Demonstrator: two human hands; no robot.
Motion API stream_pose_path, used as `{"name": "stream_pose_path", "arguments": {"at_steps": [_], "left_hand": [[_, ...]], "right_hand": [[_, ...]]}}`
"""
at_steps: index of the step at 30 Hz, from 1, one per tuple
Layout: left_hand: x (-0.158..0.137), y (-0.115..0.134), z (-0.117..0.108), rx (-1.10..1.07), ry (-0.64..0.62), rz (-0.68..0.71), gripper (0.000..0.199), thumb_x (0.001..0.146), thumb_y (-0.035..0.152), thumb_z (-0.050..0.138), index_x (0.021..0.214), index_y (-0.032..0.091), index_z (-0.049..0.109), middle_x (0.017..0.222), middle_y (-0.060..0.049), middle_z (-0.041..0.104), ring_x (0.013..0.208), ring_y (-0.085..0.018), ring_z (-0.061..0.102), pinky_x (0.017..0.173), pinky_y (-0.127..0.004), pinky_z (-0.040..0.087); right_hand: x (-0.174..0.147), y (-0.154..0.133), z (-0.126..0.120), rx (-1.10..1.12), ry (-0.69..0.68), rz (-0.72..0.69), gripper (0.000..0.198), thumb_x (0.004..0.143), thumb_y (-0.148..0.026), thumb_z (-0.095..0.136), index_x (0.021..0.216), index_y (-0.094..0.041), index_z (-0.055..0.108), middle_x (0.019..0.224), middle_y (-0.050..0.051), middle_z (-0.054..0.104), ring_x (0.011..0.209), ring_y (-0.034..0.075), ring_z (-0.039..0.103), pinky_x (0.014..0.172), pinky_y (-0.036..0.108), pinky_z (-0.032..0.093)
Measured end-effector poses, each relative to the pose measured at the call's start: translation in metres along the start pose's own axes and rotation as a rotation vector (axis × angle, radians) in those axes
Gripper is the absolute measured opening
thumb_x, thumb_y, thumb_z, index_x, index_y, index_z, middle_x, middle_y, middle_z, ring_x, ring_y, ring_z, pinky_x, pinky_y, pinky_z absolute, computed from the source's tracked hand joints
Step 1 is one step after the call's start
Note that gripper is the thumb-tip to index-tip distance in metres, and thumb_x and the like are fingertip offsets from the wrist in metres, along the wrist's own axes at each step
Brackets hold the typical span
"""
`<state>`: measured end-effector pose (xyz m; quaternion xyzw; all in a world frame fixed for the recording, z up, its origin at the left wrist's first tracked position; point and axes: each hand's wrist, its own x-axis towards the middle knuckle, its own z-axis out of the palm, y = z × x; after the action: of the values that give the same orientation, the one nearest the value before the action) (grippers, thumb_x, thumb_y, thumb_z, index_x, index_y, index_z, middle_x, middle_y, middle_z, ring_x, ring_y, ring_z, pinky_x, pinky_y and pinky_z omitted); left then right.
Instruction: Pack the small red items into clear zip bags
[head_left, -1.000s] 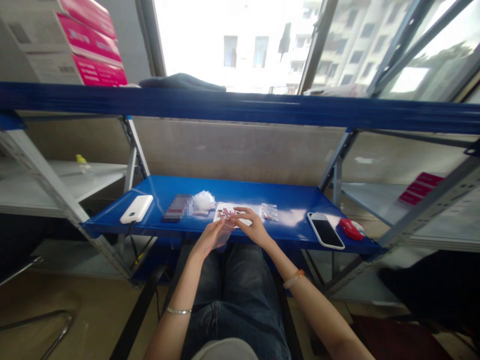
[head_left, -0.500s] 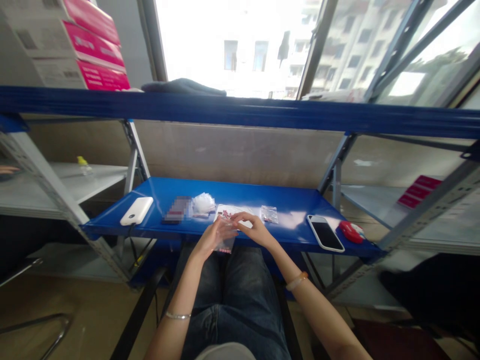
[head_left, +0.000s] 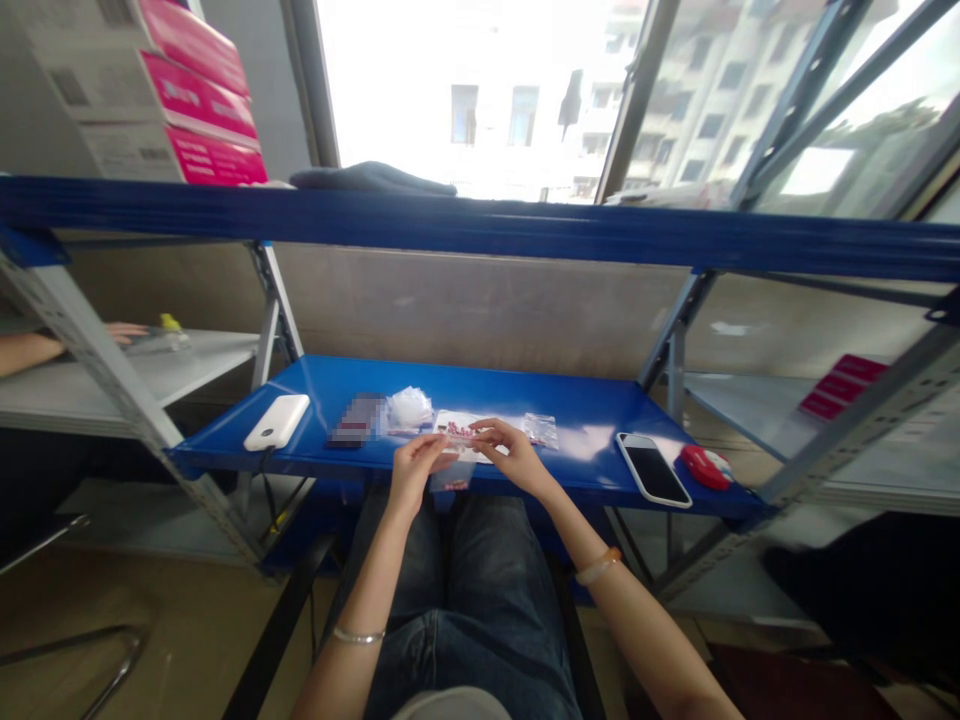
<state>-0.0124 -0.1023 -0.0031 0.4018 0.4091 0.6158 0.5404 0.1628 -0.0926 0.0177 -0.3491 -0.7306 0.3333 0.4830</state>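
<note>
Between my hands hangs a small clear plastic bag [head_left: 451, 478], with a few small reddish pieces at its bottom. My left hand [head_left: 417, 466] pinches the bag's top edge on the left. On the right, my right hand [head_left: 511, 452] pinches the same edge with thumb and finger. Just behind the bag lies a white sheet [head_left: 491, 455] on the blue table, partly covered by my hands. Small red pieces [head_left: 459, 430] are heaped on the sheet. To its right rests a filled clear bag [head_left: 540, 430]; to its left is a pile of clear bags [head_left: 409, 408].
On the blue table [head_left: 480, 385] are a white power bank [head_left: 277, 422] with a cable, a blurred-out flat item [head_left: 356, 420], a phone [head_left: 652, 468] and a red object [head_left: 705, 467]. Another person's hand [head_left: 124, 332] is over the left grey table. A blue beam [head_left: 480, 228] crosses above.
My left hand has turned and moved slightly up and left along the bag's top. The bag has risen a little, its edge drawn straighter between my hands. Another person's hand has moved further into view at left.
</note>
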Motion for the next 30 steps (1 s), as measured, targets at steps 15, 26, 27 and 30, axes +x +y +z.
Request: {"name": "stream_pose_path", "arguments": {"at_steps": [15, 26, 27, 30], "left_hand": [[0.0, 0.003, 0.0, 0.103, 0.041, 0.101, 0.027, 0.06, 0.036, 0.077, 0.074, 0.015, 0.067, 0.064, -0.001, 0.069, 0.067, -0.019, 0.069, 0.058, -0.023, 0.048], [-0.002, 0.008, 0.003, 0.059, 0.001, 0.096, 0.027, 0.062, 0.036, 0.076, 0.076, 0.015, 0.065, 0.067, -0.001, 0.069, 0.062, -0.017, 0.068, 0.059, -0.023, 0.048], [-0.002, 0.008, 0.003, 0.063, -0.009, 0.099, 0.028, 0.063, 0.037, 0.075, 0.078, 0.015, 0.065, 0.069, -0.001, 0.07, 0.063, -0.017, 0.068, 0.059, -0.023, 0.048], [-0.002, 0.005, 0.004, 0.114, -0.034, 0.12, 0.031, 0.067, 0.04, 0.072, 0.083, 0.015, 0.066, 0.077, -0.004, 0.071, 0.066, -0.018, 0.068, 0.06, -0.024, 0.049]], "right_hand": [[0.001, 0.0, 0.0, -0.045, 0.087, -0.025, 0.019, 0.079, -0.035, 0.061, 0.089, -0.019, 0.058, 0.077, 0.004, 0.069, 0.073, 0.017, 0.065, 0.065, 0.028, 0.047], [0.004, 0.007, 0.0, 0.174, -0.003, 0.121, 0.029, 0.071, -0.043, 0.069, 0.086, -0.017, 0.066, 0.08, 0.004, 0.069, 0.069, 0.015, 0.061, 0.064, 0.028, 0.045], [0.004, 0.008, 0.0, 0.178, 0.0, 0.125, 0.028, 0.071, -0.043, 0.069, 0.082, -0.017, 0.066, 0.077, 0.003, 0.068, 0.068, 0.015, 0.06, 0.064, 0.027, 0.045], [0.004, 0.009, 0.0, 0.159, 0.008, 0.117, 0.027, 0.072, -0.044, 0.068, 0.077, -0.017, 0.066, 0.074, 0.002, 0.067, 0.066, 0.014, 0.058, 0.063, 0.027, 0.044]]}}
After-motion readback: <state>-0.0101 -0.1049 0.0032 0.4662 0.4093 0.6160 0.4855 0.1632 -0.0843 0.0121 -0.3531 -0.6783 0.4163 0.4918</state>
